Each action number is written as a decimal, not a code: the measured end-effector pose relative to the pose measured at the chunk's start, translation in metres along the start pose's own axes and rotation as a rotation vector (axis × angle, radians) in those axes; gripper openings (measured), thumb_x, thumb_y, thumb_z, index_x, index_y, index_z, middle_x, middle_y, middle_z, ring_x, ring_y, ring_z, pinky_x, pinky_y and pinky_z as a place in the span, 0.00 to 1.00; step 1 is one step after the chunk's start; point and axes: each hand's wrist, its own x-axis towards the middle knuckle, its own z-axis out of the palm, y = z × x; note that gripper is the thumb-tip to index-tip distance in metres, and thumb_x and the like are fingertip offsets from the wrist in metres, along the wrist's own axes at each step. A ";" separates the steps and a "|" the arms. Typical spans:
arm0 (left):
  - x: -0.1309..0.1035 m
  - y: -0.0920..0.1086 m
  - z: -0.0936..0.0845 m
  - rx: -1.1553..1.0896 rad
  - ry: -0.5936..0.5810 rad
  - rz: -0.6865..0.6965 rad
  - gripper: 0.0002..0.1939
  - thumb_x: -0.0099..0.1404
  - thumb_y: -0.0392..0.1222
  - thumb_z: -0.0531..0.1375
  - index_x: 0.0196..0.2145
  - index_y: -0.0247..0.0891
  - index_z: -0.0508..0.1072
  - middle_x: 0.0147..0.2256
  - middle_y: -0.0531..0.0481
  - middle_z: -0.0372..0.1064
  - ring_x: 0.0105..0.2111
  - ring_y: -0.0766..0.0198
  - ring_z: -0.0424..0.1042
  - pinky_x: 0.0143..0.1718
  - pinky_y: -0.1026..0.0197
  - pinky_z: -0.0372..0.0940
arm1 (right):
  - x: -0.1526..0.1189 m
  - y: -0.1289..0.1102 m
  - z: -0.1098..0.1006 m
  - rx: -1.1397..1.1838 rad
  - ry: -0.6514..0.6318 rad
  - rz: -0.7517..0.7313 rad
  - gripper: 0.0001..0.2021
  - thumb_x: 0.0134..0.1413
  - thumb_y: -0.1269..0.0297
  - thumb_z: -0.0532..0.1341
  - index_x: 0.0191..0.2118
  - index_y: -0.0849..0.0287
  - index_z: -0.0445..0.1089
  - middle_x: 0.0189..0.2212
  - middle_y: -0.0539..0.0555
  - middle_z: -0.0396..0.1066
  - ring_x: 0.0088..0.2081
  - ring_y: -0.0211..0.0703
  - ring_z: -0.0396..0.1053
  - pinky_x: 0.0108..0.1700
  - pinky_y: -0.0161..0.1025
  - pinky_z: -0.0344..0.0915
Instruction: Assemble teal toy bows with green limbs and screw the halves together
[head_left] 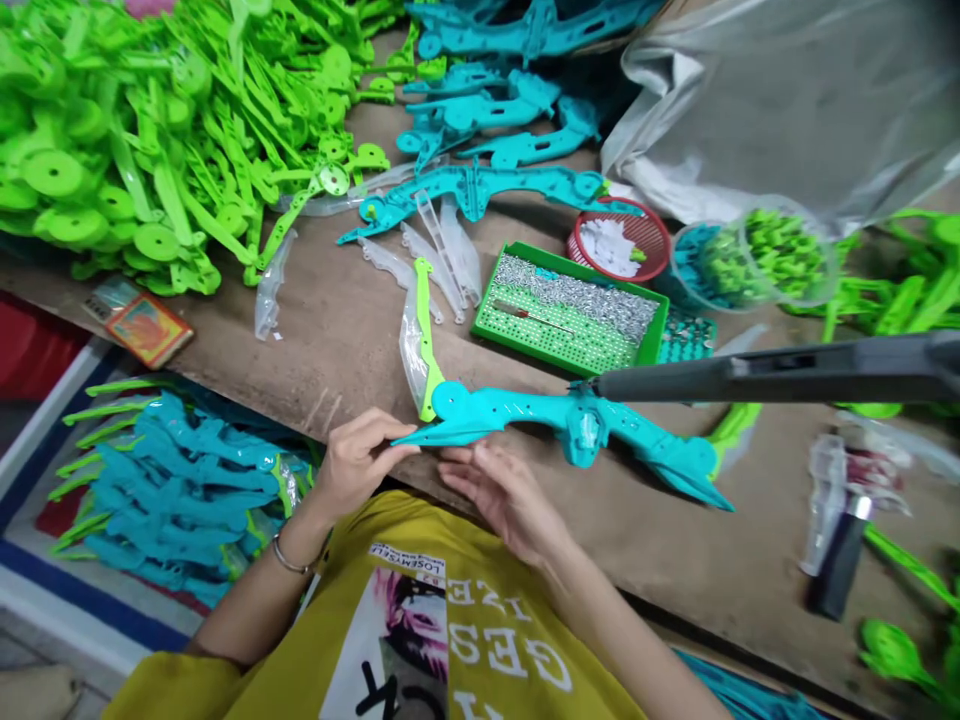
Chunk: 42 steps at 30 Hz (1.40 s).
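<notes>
A blue plastic toy bow body lies across the table's front, its left end by my hands. Green limbs stick out at both ends, the left green limb with a clear plastic piece alongside. My left hand pinches the bow's pointed left tip between thumb and fingers. Just below the bow's lower edge is my right hand, palm up and loosely curled, fingers apart. Its fingertips are near the blue edge; I cannot tell whether they touch. A dark grey rod-like tool reaches from the right over the bow's middle.
Behind the bow stands a green tray of screws with a screwdriver across it. A red basket and tubs of small parts adjoin it. Green limbs are heaped back left; assembled bows fill a crate below left.
</notes>
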 end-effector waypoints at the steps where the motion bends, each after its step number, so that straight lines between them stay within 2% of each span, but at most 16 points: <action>1: -0.002 0.001 0.000 -0.020 -0.011 0.004 0.06 0.64 0.38 0.65 0.40 0.38 0.78 0.35 0.47 0.77 0.34 0.64 0.75 0.36 0.63 0.70 | 0.005 0.001 0.003 0.069 0.010 -0.016 0.18 0.42 0.52 0.74 0.35 0.58 0.75 0.38 0.54 0.79 0.40 0.44 0.77 0.49 0.45 0.72; 4: -0.008 -0.001 0.003 -0.153 -0.035 -0.065 0.06 0.63 0.39 0.66 0.38 0.38 0.77 0.35 0.47 0.75 0.36 0.64 0.75 0.38 0.62 0.70 | 0.016 -0.006 0.010 0.157 0.063 -0.084 0.14 0.42 0.56 0.75 0.33 0.58 0.76 0.35 0.52 0.80 0.40 0.45 0.77 0.51 0.48 0.73; 7: -0.004 -0.003 0.014 -0.489 0.008 -0.258 0.24 0.59 0.49 0.68 0.51 0.38 0.71 0.47 0.40 0.72 0.47 0.57 0.73 0.48 0.56 0.69 | 0.016 -0.013 0.013 0.162 0.090 -0.087 0.12 0.41 0.60 0.75 0.31 0.59 0.77 0.32 0.51 0.80 0.37 0.44 0.77 0.50 0.49 0.75; 10: 0.010 0.003 0.029 -0.873 0.066 -0.401 0.44 0.57 0.66 0.64 0.63 0.39 0.57 0.61 0.34 0.60 0.60 0.49 0.64 0.57 0.51 0.65 | 0.012 -0.015 0.014 0.174 0.086 -0.067 0.12 0.38 0.63 0.76 0.30 0.58 0.77 0.32 0.51 0.81 0.35 0.44 0.77 0.49 0.50 0.76; 12: 0.019 0.009 0.036 -1.032 0.055 -0.439 0.50 0.53 0.72 0.63 0.64 0.39 0.55 0.65 0.34 0.55 0.63 0.45 0.59 0.58 0.50 0.64 | 0.010 -0.016 0.015 0.166 0.085 -0.044 0.12 0.37 0.64 0.76 0.30 0.59 0.76 0.32 0.51 0.81 0.35 0.44 0.77 0.49 0.50 0.76; 14: 0.023 0.015 0.041 -1.121 0.035 -0.456 0.53 0.49 0.74 0.64 0.63 0.40 0.56 0.66 0.35 0.53 0.64 0.42 0.57 0.57 0.49 0.66 | 0.008 -0.016 0.015 0.141 0.080 -0.020 0.12 0.38 0.63 0.76 0.30 0.60 0.77 0.32 0.52 0.81 0.36 0.45 0.78 0.48 0.50 0.76; 18: 0.019 0.019 0.047 -1.148 0.102 -0.478 0.52 0.45 0.74 0.66 0.60 0.41 0.59 0.63 0.35 0.58 0.61 0.43 0.62 0.54 0.50 0.68 | 0.006 -0.014 0.014 0.094 0.064 0.042 0.15 0.38 0.62 0.77 0.33 0.60 0.76 0.34 0.54 0.81 0.36 0.46 0.78 0.47 0.49 0.77; 21: 0.015 0.018 0.052 -1.132 0.141 -0.503 0.50 0.45 0.75 0.65 0.57 0.40 0.61 0.57 0.36 0.65 0.56 0.46 0.68 0.52 0.52 0.69 | 0.005 -0.010 0.015 0.090 0.083 0.012 0.17 0.35 0.64 0.78 0.34 0.59 0.75 0.35 0.53 0.81 0.36 0.46 0.79 0.47 0.50 0.77; 24: 0.015 0.017 0.053 -1.141 0.135 -0.495 0.46 0.48 0.75 0.64 0.53 0.39 0.62 0.50 0.38 0.70 0.53 0.48 0.70 0.53 0.51 0.68 | 0.003 -0.005 0.017 0.120 0.080 -0.025 0.17 0.36 0.63 0.77 0.34 0.58 0.74 0.37 0.54 0.81 0.37 0.49 0.79 0.47 0.51 0.77; 26: 0.016 0.017 0.050 -1.170 0.094 -0.483 0.47 0.46 0.75 0.65 0.53 0.40 0.63 0.50 0.39 0.70 0.53 0.47 0.70 0.54 0.50 0.68 | 0.001 -0.002 0.018 0.138 0.079 -0.031 0.18 0.36 0.63 0.77 0.35 0.57 0.74 0.36 0.53 0.81 0.37 0.49 0.79 0.46 0.51 0.77; 29: 0.015 0.021 0.040 -1.223 0.004 -0.466 0.52 0.41 0.76 0.66 0.56 0.42 0.63 0.58 0.37 0.64 0.57 0.44 0.67 0.55 0.48 0.67 | -0.001 0.001 0.018 0.147 0.092 -0.054 0.19 0.36 0.63 0.77 0.36 0.55 0.74 0.34 0.52 0.81 0.36 0.48 0.79 0.46 0.50 0.77; 31: 0.013 0.024 0.033 -1.220 -0.046 -0.455 0.54 0.41 0.75 0.67 0.60 0.44 0.61 0.63 0.38 0.58 0.62 0.43 0.62 0.57 0.47 0.67 | -0.001 0.002 0.016 0.150 0.087 -0.069 0.18 0.36 0.63 0.77 0.36 0.54 0.74 0.34 0.51 0.81 0.37 0.48 0.79 0.48 0.51 0.77; 34: 0.007 0.025 0.027 -1.171 -0.098 -0.434 0.53 0.47 0.68 0.70 0.64 0.48 0.56 0.67 0.40 0.51 0.66 0.44 0.56 0.62 0.46 0.62 | -0.003 0.001 0.014 0.146 0.070 -0.061 0.16 0.37 0.62 0.77 0.34 0.53 0.75 0.33 0.50 0.81 0.39 0.49 0.79 0.51 0.52 0.75; 37: 0.002 0.024 0.026 -1.166 -0.098 -0.404 0.50 0.52 0.64 0.69 0.66 0.47 0.54 0.67 0.39 0.52 0.66 0.45 0.56 0.66 0.45 0.57 | -0.005 -0.001 0.011 0.122 0.081 -0.044 0.15 0.38 0.61 0.76 0.34 0.52 0.75 0.33 0.50 0.81 0.39 0.49 0.79 0.51 0.53 0.75; 40: -0.002 0.022 0.029 -1.154 -0.111 -0.308 0.62 0.46 0.62 0.73 0.69 0.48 0.46 0.69 0.38 0.46 0.68 0.42 0.51 0.66 0.43 0.55 | -0.007 -0.003 0.009 0.092 0.091 -0.026 0.15 0.39 0.59 0.76 0.35 0.52 0.75 0.33 0.50 0.81 0.38 0.49 0.78 0.50 0.54 0.75; 42: -0.004 0.020 0.032 -1.103 -0.140 -0.216 0.70 0.42 0.56 0.77 0.71 0.52 0.37 0.71 0.38 0.40 0.69 0.41 0.48 0.67 0.43 0.53 | -0.009 -0.005 0.009 0.076 0.104 -0.009 0.15 0.40 0.58 0.76 0.35 0.52 0.76 0.34 0.50 0.80 0.36 0.47 0.78 0.49 0.53 0.76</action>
